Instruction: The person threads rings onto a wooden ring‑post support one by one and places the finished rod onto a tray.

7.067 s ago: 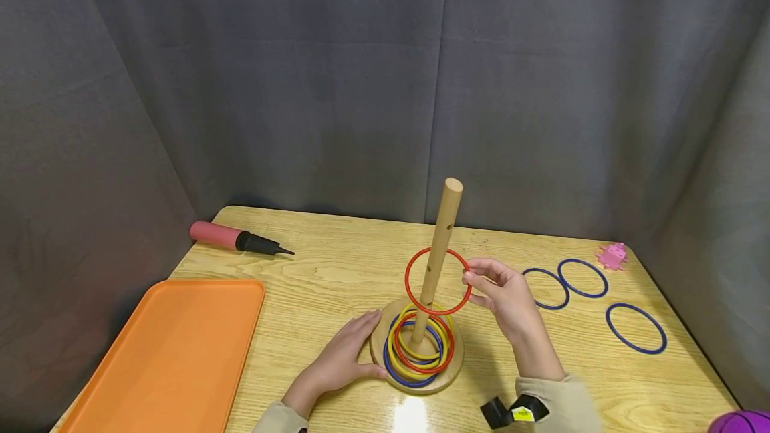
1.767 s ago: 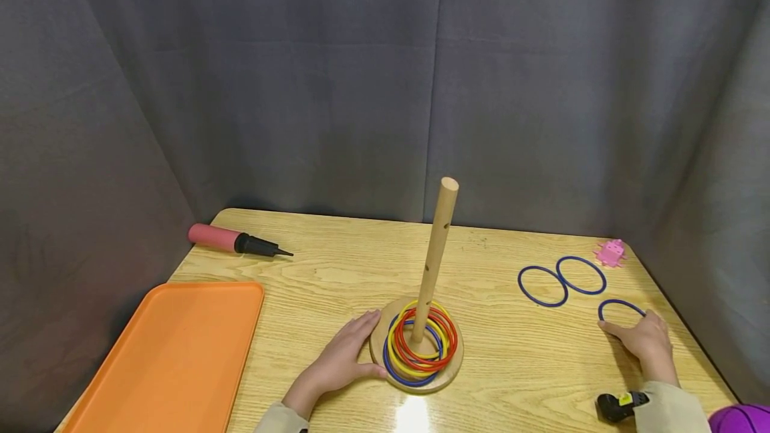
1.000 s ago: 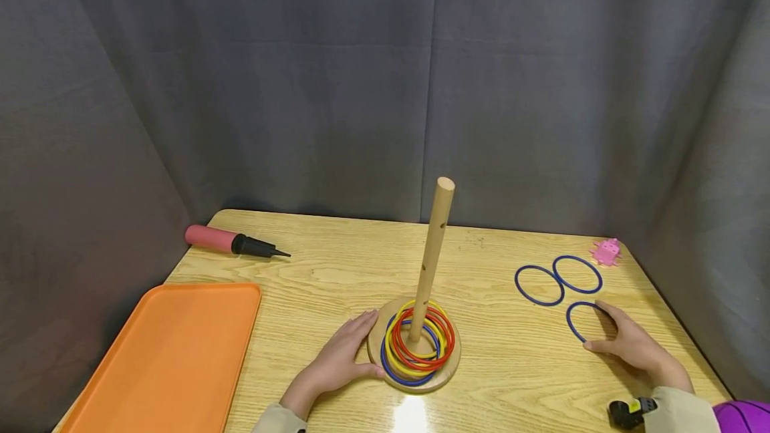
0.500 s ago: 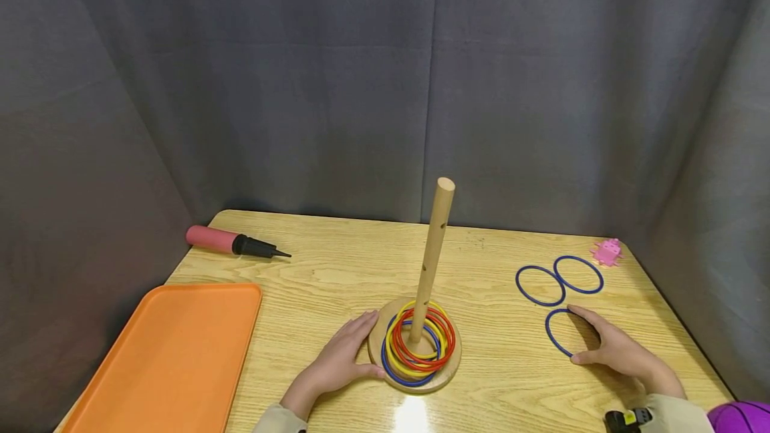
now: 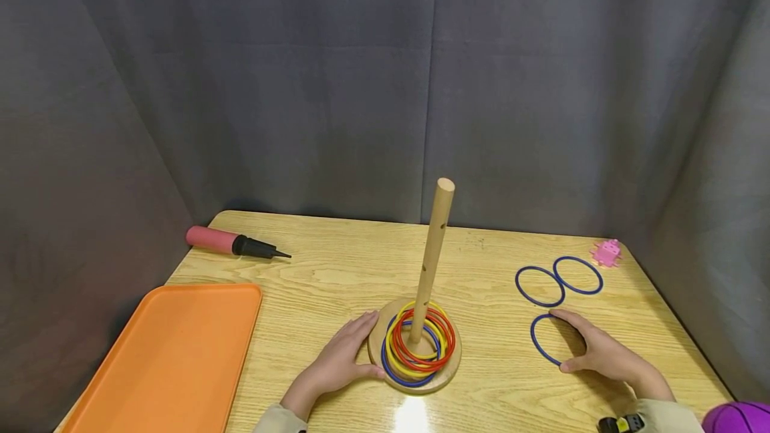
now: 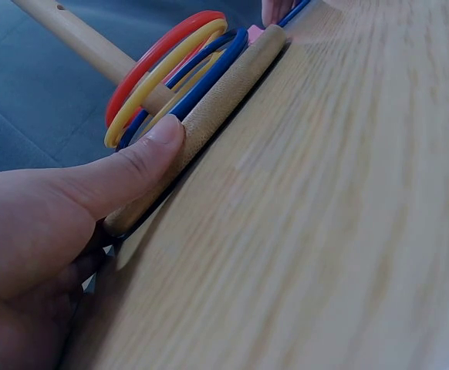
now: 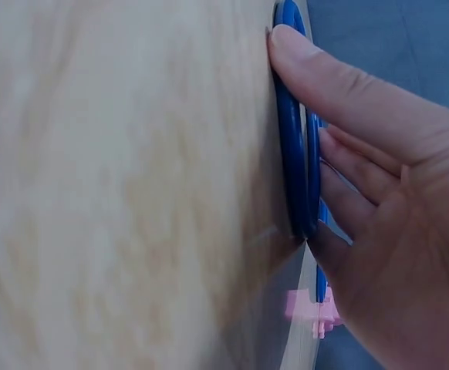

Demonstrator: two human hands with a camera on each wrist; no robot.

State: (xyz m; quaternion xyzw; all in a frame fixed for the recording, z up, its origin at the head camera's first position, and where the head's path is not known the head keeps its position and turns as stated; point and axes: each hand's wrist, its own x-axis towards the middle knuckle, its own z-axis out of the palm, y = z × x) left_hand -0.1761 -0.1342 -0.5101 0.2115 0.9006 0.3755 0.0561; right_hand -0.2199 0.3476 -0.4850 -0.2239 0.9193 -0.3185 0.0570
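Note:
A wooden ring-toss base (image 5: 444, 378) with an upright post (image 5: 433, 252) stands at the table's middle front. Red, yellow and blue rings (image 5: 454, 347) lie stacked round the post's foot. My left hand (image 5: 339, 361) holds the base's left edge, its thumb (image 6: 151, 142) against the rim in the left wrist view. At the right, my right hand (image 5: 604, 353) spans a loose blue ring (image 5: 533, 336), thumb at the near side and fingers at the far side. In the right wrist view, this blue ring (image 7: 290, 146) lies low at the table surface, partly behind the thumb.
Two more blue rings (image 5: 517, 284) (image 5: 601, 280) lie side by side just beyond the right hand, with a pink toy (image 5: 607, 253) near the back right corner. An orange tray (image 5: 180, 353) and a red-and-black hand pump (image 5: 213, 239) are at the left. A purple ball (image 5: 734, 418) shows bottom right.
A red ring held by the post has joined the stack. My right hand has since taken hold of the nearest blue ring and slid it leftward along the table. The left hand stays put.

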